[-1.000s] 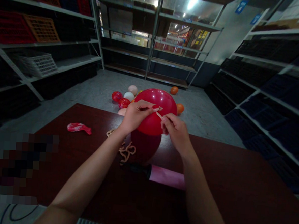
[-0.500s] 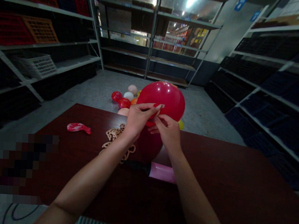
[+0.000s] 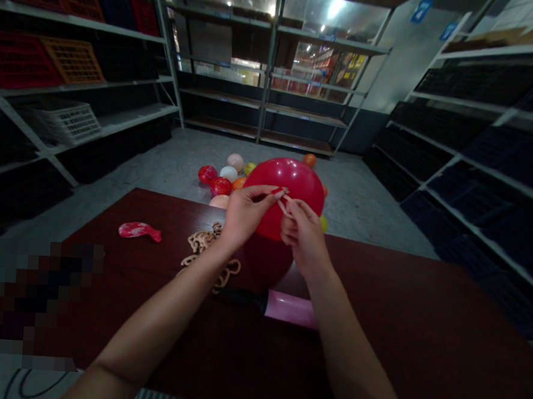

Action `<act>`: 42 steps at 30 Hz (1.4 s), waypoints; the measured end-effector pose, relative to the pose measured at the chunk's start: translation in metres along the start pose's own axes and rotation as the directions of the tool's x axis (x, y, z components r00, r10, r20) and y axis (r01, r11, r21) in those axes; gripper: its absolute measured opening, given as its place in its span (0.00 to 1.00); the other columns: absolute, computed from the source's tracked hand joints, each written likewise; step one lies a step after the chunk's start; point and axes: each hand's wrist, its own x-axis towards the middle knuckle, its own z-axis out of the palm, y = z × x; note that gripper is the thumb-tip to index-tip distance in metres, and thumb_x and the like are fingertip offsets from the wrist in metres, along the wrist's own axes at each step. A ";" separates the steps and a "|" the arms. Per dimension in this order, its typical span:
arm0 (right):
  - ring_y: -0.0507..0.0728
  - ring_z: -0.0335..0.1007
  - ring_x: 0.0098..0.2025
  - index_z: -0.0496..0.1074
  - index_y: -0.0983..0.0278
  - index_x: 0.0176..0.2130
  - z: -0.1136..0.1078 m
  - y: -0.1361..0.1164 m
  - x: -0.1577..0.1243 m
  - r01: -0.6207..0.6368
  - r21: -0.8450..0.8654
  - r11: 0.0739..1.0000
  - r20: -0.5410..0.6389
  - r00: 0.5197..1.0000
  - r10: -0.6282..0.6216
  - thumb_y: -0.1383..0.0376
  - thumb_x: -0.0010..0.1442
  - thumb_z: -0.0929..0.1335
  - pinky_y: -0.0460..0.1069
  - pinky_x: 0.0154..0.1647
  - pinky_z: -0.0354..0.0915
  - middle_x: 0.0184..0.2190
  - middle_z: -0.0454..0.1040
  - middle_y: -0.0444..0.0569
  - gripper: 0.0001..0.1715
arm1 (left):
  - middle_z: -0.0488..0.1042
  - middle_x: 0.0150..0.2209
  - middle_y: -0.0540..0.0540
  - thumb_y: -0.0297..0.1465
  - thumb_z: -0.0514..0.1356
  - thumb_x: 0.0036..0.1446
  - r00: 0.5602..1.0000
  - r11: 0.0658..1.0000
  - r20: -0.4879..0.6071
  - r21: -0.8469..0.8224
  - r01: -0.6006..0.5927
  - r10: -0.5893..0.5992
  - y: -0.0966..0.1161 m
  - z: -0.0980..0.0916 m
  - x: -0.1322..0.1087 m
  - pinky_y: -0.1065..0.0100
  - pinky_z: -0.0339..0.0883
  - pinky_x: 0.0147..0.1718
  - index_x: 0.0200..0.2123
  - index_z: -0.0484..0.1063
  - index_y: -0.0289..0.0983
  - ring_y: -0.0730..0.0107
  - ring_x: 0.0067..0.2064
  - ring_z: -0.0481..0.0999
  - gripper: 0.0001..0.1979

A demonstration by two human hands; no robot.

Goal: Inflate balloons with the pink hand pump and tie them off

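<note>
A large inflated red balloon [image 3: 290,174] rests on the far part of the dark wooden table, its shine reflected in the top. My left hand [image 3: 246,213] pinches the balloon's neck between thumb and fingertips. Close beside it, the fingers of my right hand [image 3: 306,232] are closed on a pale rubber band [image 3: 282,206], stretched towards the neck. How the band passes round the neck is too small to make out. Tan rubber bands [image 3: 201,240] lie in a loose pile by my left forearm. A pink balloon pump [image 3: 290,308] with a black nozzle end lies below my hands, partly behind my right forearm.
A limp red-and-white balloon [image 3: 139,231] lies on the table [image 3: 386,303] at left. Several inflated balloons, among them a white balloon [image 3: 228,173], sit on the floor beyond. Shelving with crates [image 3: 74,61] stands around. A blurred patch covers the lower left.
My right hand has drawn slightly right and closed its fingers, stretching the rubber band away from the neck. The red balloon sits a little lower; my left hand keeps its pinch.
</note>
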 end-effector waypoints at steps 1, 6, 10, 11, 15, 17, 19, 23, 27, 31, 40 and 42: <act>0.45 0.38 0.16 0.64 0.59 0.31 -0.005 -0.006 0.000 -0.011 0.021 1.000 0.012 1.000 0.011 0.53 0.56 0.73 0.41 0.13 0.41 0.16 0.48 0.30 0.18 | 0.84 0.40 0.42 0.32 0.67 0.59 0.999 0.999 0.022 0.034 -0.031 0.031 -0.001 -0.002 0.001 0.61 0.75 0.49 0.38 0.83 0.36 0.62 0.43 0.83 0.06; 0.46 0.33 0.17 0.59 0.58 0.27 -0.032 -0.027 0.009 -0.095 0.122 0.988 0.060 0.994 0.088 0.57 0.54 0.73 0.42 0.13 0.39 0.16 0.43 0.30 0.20 | 0.81 0.49 0.40 0.28 0.61 0.66 0.851 0.857 0.365 0.210 -0.470 0.377 0.006 -0.006 -0.003 0.61 0.71 0.52 0.41 0.80 0.36 0.63 0.51 0.79 0.07; 0.46 0.32 0.16 0.55 0.58 0.25 -0.047 -0.031 0.016 -0.143 0.070 0.987 0.027 0.990 0.142 0.56 0.53 0.73 0.42 0.13 0.39 0.15 0.43 0.30 0.22 | 0.79 0.54 0.46 0.28 0.55 0.70 0.625 0.650 0.720 0.325 -0.687 0.300 0.020 -0.002 -0.016 0.68 0.71 0.44 0.48 0.76 0.40 0.66 0.50 0.79 0.10; 0.46 0.32 0.16 0.55 0.58 0.25 -0.049 -0.032 0.017 -0.155 0.066 0.986 0.024 0.988 0.153 0.56 0.52 0.73 0.42 0.13 0.39 0.15 0.43 0.30 0.23 | 0.79 0.53 0.47 0.29 0.55 0.70 0.604 0.617 0.755 0.354 -0.703 0.255 0.022 -0.001 -0.018 0.69 0.70 0.41 0.49 0.75 0.41 0.67 0.48 0.80 0.10; 0.46 0.31 0.17 0.57 0.59 0.26 -0.049 -0.032 0.014 -0.196 0.097 0.976 0.089 0.978 0.187 0.58 0.52 0.72 0.42 0.15 0.38 0.16 0.43 0.30 0.19 | 0.79 0.49 0.46 0.31 0.55 0.71 0.635 0.551 0.753 0.460 -0.696 0.173 0.022 -0.002 -0.019 0.70 0.66 0.34 0.48 0.73 0.40 0.67 0.42 0.80 0.08; 0.46 0.32 0.18 0.59 0.59 0.27 -0.046 -0.032 0.012 -0.201 0.097 0.975 0.152 0.971 0.185 0.58 0.55 0.72 0.41 0.16 0.39 0.16 0.43 0.30 0.17 | 0.78 0.47 0.44 0.33 0.52 0.72 0.690 0.544 0.703 0.516 -0.661 0.171 0.020 -0.003 -0.017 0.69 0.64 0.31 0.47 0.71 0.38 0.66 0.39 0.79 0.09; 0.46 0.33 0.18 0.60 0.60 0.27 -0.043 -0.033 0.009 -0.197 0.068 0.978 0.215 0.960 0.178 0.58 0.57 0.70 0.42 0.16 0.40 0.17 0.44 0.31 0.16 | 0.78 0.44 0.43 0.34 0.48 0.73 0.757 0.551 0.632 0.578 -0.602 0.166 0.017 -0.004 -0.016 0.68 0.64 0.30 0.46 0.69 0.37 0.65 0.37 0.79 0.12; 0.46 0.35 0.18 0.59 0.59 0.27 -0.036 -0.035 0.004 -0.167 0.006 0.986 0.264 0.951 0.160 0.58 0.59 0.69 0.43 0.17 0.41 0.17 0.45 0.31 0.17 | 0.78 0.42 0.42 0.33 0.48 0.72 0.834 0.579 0.530 0.636 -0.510 0.153 0.014 -0.003 -0.015 0.65 0.66 0.30 0.51 0.65 0.36 0.62 0.34 0.78 0.11; 0.46 0.37 0.18 0.60 0.60 0.27 -0.033 -0.036 0.001 -0.154 -0.026 0.988 0.261 0.953 0.156 0.56 0.59 0.70 0.43 0.18 0.43 0.16 0.47 0.31 0.17 | 0.77 0.48 0.38 0.30 0.52 0.69 0.830 0.575 0.533 0.633 -0.519 0.163 0.011 -0.006 -0.013 0.64 0.69 0.34 0.56 0.62 0.36 0.59 0.41 0.80 0.13; 0.46 0.43 0.17 0.64 0.60 0.29 -0.032 -0.033 -0.001 -0.167 -0.056 0.984 0.289 0.941 0.176 0.54 0.60 0.70 0.43 0.18 0.46 0.16 0.51 0.32 0.16 | 0.77 0.44 0.41 0.31 0.54 0.70 0.829 0.530 0.527 0.655 -0.538 0.189 0.008 -0.011 -0.008 0.66 0.68 0.34 0.49 0.67 0.37 0.61 0.40 0.79 0.07; 0.52 0.71 0.32 0.75 0.60 0.36 -0.040 -0.026 0.003 -0.059 -0.165 0.985 0.209 0.974 0.093 0.54 0.54 0.75 0.47 0.29 0.68 0.34 0.77 0.46 0.14 | 0.74 0.37 0.46 0.32 0.56 0.68 0.883 0.884 0.424 0.308 -0.351 0.202 0.016 -0.019 -0.001 0.68 0.66 0.35 0.43 0.65 0.38 0.69 0.35 0.74 0.04; 0.50 0.69 0.27 0.76 0.61 0.35 -0.039 -0.026 0.002 -0.047 -0.214 0.976 0.246 0.964 0.101 0.54 0.55 0.75 0.46 0.26 0.66 0.31 0.77 0.46 0.14 | 0.71 0.34 0.48 0.35 0.56 0.68 0.920 0.961 0.371 0.184 -0.208 0.128 0.016 -0.018 0.000 0.70 0.65 0.30 0.41 0.64 0.39 0.73 0.30 0.71 0.06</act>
